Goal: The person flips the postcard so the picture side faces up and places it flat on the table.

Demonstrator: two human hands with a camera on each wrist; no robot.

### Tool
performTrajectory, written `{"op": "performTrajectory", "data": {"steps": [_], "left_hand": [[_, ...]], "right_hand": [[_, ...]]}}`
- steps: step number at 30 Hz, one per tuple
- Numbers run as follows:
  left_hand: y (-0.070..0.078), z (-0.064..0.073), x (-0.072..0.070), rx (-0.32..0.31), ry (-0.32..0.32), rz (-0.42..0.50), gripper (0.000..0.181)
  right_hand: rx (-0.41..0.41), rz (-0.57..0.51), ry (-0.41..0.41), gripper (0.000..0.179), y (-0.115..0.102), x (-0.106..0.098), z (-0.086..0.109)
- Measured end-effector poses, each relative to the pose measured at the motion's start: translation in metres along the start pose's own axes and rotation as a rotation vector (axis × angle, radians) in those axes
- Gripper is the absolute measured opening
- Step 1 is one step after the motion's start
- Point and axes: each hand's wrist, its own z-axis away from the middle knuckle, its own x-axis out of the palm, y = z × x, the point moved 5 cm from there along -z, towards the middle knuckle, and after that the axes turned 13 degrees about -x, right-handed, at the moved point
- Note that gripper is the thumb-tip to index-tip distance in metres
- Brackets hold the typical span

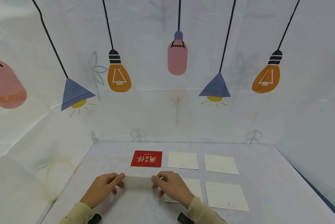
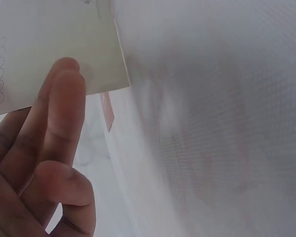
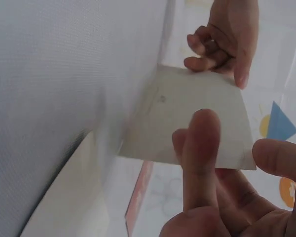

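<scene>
A cream postcard [image 1: 138,183] is held up off the white table between both hands, tilted so that the head view sees it foreshortened. My left hand [image 1: 104,188] pinches its left end between thumb and fingers. At the opposite end, my right hand [image 1: 174,188] grips the edge. A column of small printed circles shows on the postcard [image 2: 34,54] in the left wrist view. Seen from the right wrist, the face of the postcard [image 3: 187,108] is plain except for a small grey mark. Beyond the hands lies a red card [image 1: 146,159] with upside-down white characters.
Several cream cards lie flat on the right: one card [image 1: 182,160] beside the red one, another [image 1: 221,164] farther right, and a nearer card [image 1: 226,196]. My right hand partly covers one more card [image 1: 193,186]. A fabric wall with printed lamps stands behind the table [image 1: 271,186].
</scene>
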Motion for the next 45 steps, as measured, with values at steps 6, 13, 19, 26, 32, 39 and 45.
{"op": "performTrajectory", "data": {"steps": [6,13,19,26,32,39,45], "left_hand": [[0.000,0.001,0.001,0.019,0.020,-0.006,0.048],[0.000,0.004,0.001,0.070,0.011,0.014,0.047],[-0.001,0.007,0.000,0.156,-0.003,-0.037,0.051],[-0.001,0.008,0.001,0.171,0.081,-0.124,0.052],[0.003,0.009,0.003,0.163,0.145,-0.254,0.049],[0.007,0.011,0.005,0.152,0.202,-0.393,0.048],[0.012,0.013,0.010,0.196,0.225,-0.466,0.045]], "right_hand": [[-0.038,0.057,0.004,0.026,-0.001,0.000,0.001],[-0.043,0.133,0.019,0.025,-0.003,-0.001,0.003],[-0.049,0.225,0.034,0.029,-0.002,0.001,0.004],[-0.079,0.306,0.033,0.032,-0.001,0.005,0.005],[-0.131,0.387,0.004,0.032,-0.002,0.009,0.002],[-0.197,0.530,-0.018,0.030,-0.005,0.017,-0.002],[-0.179,0.592,-0.051,0.030,-0.002,0.020,-0.004]]}}
